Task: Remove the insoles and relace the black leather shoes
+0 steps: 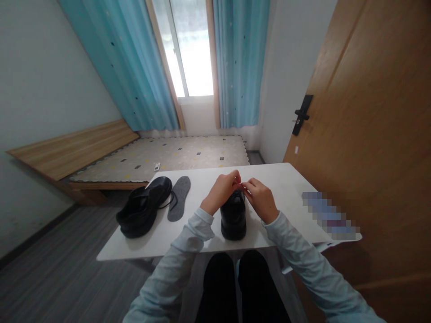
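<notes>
A black shoe (233,220) stands on the white table in front of me, its heel facing me. Over its lacing, my left hand (226,185) and my right hand (258,194) meet with fingertips pinched on the shoelace, which the fingers largely hide. The front of this shoe is covered by my hands. To the left rests a second black shoe (143,208), turned at an angle, with a loose dark lace trailing from it. That lace reaches over a grey insole (179,198) lying flat beside the shoe.
The white table (202,233) ends just before my knees. A blurred-out patch (330,215) covers something at its right edge. Beyond the table is a bed (188,152) with a small white device (156,167) on it. A wooden door (370,134) stands close on the right.
</notes>
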`<state>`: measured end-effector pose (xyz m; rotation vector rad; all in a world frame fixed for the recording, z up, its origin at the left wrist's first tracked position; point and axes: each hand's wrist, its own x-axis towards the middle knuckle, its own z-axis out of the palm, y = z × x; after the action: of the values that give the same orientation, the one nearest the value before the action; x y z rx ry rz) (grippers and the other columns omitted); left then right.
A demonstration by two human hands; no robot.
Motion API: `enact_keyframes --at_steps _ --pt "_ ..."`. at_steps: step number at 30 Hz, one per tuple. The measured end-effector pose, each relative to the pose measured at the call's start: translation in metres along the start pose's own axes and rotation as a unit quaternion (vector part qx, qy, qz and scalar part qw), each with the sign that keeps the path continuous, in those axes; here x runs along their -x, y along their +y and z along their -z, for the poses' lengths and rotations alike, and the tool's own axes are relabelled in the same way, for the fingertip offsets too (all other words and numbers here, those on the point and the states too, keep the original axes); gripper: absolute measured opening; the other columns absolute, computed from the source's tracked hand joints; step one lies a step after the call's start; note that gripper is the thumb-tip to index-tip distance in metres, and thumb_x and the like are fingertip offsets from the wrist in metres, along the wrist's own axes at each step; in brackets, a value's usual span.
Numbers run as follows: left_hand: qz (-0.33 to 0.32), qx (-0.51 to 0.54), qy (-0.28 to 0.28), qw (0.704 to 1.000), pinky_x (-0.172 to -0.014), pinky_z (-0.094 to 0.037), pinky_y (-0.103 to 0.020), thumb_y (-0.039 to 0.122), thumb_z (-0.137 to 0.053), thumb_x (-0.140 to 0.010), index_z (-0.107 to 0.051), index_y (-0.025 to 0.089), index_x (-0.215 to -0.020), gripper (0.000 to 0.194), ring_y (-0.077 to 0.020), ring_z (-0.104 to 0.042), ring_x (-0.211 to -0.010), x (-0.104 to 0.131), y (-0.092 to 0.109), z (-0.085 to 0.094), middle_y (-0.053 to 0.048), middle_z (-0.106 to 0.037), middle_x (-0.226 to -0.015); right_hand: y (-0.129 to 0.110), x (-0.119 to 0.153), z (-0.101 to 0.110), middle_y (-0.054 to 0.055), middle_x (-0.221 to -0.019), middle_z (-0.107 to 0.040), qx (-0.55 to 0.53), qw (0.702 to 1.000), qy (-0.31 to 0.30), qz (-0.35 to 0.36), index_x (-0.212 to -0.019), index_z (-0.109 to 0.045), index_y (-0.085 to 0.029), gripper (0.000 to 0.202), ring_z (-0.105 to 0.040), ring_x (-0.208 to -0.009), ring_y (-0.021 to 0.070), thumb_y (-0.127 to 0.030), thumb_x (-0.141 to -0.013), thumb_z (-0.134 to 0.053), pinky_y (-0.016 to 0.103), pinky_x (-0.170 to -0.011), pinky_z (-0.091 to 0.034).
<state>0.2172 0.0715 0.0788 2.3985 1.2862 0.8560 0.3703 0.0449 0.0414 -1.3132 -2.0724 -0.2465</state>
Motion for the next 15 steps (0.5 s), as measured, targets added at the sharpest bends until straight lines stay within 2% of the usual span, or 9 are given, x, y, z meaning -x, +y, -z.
enact_keyframes --at_steps 2,5,8,11,15 --pt "-0.012 0.002 -0.011 1.0 -0.066 -0.045 -0.023 0.014 -0.062 -0.08 -0.057 0.019 -0.087 0.01 -0.0153 -0.065 -0.074 -0.001 -0.002 0.001 0.0 -0.069 -0.076 -0.001 0.0 0.001 0.007 -0.08 -0.061 0.004 1.0 -0.012 0.002 -0.082 -0.065 -0.017 0.016 -0.056 -0.073 0.0178 -0.022 -0.09 -0.052 0.027 -0.061 -0.037" --pt "-0.03 0.038 -0.026 0.998 -0.069 -0.045 -0.023 0.016 -0.061 -0.082 -0.056 0.02 -0.093 0.013 -0.0144 -0.065 -0.076 -0.001 -0.006 0.001 0.001 -0.069 -0.079 0.002 -0.003 0.001 0.006 -0.077 -0.063 -0.049 0.999 -0.003 -0.014 -0.076 -0.063 -0.016 0.013 -0.057 -0.069 0.0163 -0.017 -0.085 -0.054 0.026 -0.062 -0.038" --pt "-0.041 0.018 0.001 0.999 -0.073 -0.046 -0.026 0.021 -0.062 -0.082 -0.058 0.02 -0.093 0.012 -0.0157 -0.062 -0.081 0.002 -0.009 0.001 -0.001 -0.067 -0.084 0.005 -0.007 0.002 0.002 -0.068 -0.062 -0.143 0.987 0.018 -0.066 -0.074 -0.062 -0.017 0.008 -0.056 -0.061 0.0135 -0.015 -0.079 -0.056 0.025 -0.061 -0.04" --pt "-0.042 -0.063 0.041 0.996 -0.079 -0.046 -0.032 0.025 -0.069 -0.077 -0.064 0.019 -0.084 0.011 -0.0201 -0.056 -0.09 0.007 -0.008 0.002 -0.004 -0.064 -0.089 0.007 -0.008 0.002 -0.001 -0.061 -0.062 -0.241 0.962 0.002 -0.129 -0.071 -0.061 -0.018 0.005 -0.056 -0.054 0.0116 -0.017 -0.075 -0.058 0.023 -0.054 -0.041" --pt "-0.01 -0.135 0.026 0.99 -0.086 -0.044 -0.037 0.028 -0.071 -0.074 -0.072 0.023 -0.08 0.008 -0.0233 -0.05 -0.099 0.017 -0.004 0.001 -0.005 -0.061 -0.104 0.011 -0.006 -0.004 -0.003 -0.052 -0.058 -0.364 0.909 -0.038 -0.197 -0.068 -0.058 -0.018 0.01 -0.051 -0.041 0.0104 -0.025 -0.073 -0.059 0.021 -0.04 -0.037"
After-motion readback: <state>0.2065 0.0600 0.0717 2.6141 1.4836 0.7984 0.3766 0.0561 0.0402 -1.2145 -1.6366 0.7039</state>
